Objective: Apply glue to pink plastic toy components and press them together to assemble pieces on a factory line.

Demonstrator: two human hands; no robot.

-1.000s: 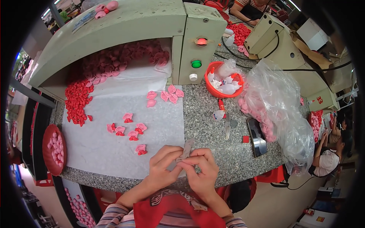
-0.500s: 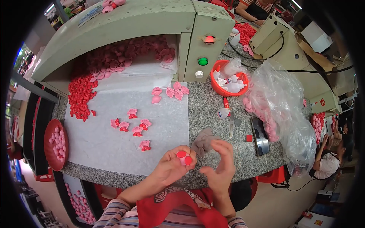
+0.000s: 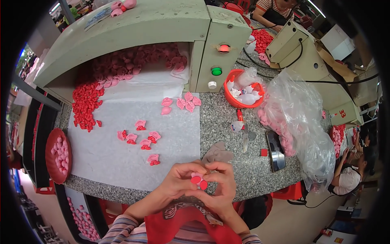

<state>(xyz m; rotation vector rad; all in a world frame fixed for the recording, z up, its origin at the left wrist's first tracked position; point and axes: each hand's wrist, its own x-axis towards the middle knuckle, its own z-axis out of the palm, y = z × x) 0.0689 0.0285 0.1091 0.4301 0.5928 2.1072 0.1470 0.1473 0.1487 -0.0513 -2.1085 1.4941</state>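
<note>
The small pink piece with two red oval ends is between my hands, over the table's front edge, its red ends turned up toward me, probably so I can watch them. My left hand is nearly closed, fingertips pinching one side. My right hand is half open, thumb and fingers bent into a ring around the other side, likely to steady it; I cannot tell how firmly it presses.

Just beyond my fingers a crumpled grey cloth lies within easy reach on the granite tabletop. To the left, a white sheet seems to protect the stone; on it six pink shells with red feet lie loosely grouped, apart from the heaped red bits at the mouth of the arched machine. Farther right, a red basket gathers the squeeze bottles, presumably to stop them rolling.
</note>
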